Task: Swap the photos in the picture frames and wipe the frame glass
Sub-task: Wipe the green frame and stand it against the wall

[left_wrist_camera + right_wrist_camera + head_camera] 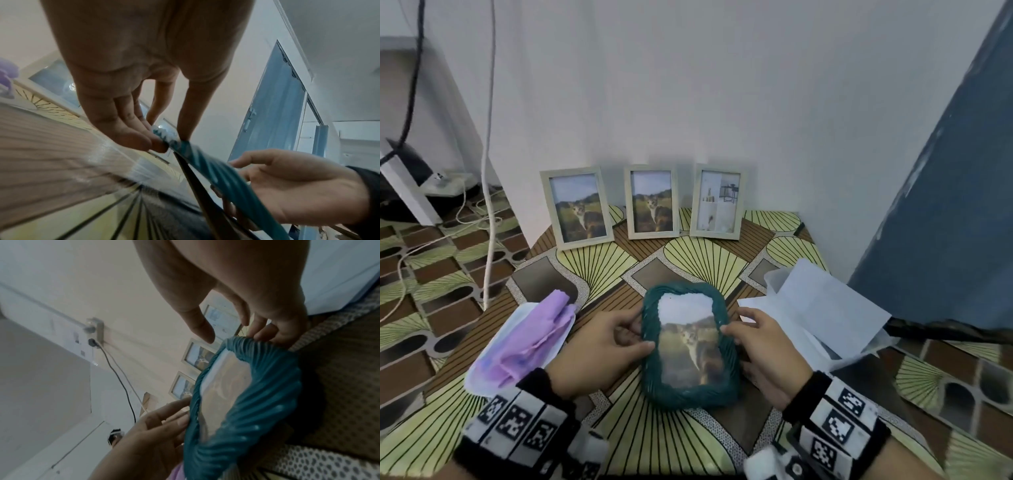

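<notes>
A teal ribbed frame [690,399] holding a cat photo sits tilted between both hands, low over the patterned table [698,255]. My left hand [643,337] pinches its left rim, and in the left wrist view the left hand [164,142] has its thumb on top of the teal frame [226,178] and its fingers beneath. My right hand [729,330] holds the right rim with fingers curled under it. In the right wrist view the right hand [232,337] has fingertips behind the top corner of the teal frame [267,386]. A purple cloth [527,339] lies at the left.
Three pale wooden frames stand against the wall: the left frame [577,207] and the middle frame [652,202] show cat photos, the right frame [717,202] an interior photo. White paper [822,308] lies at the right beside a blue panel [945,212]. Cables hang at the left.
</notes>
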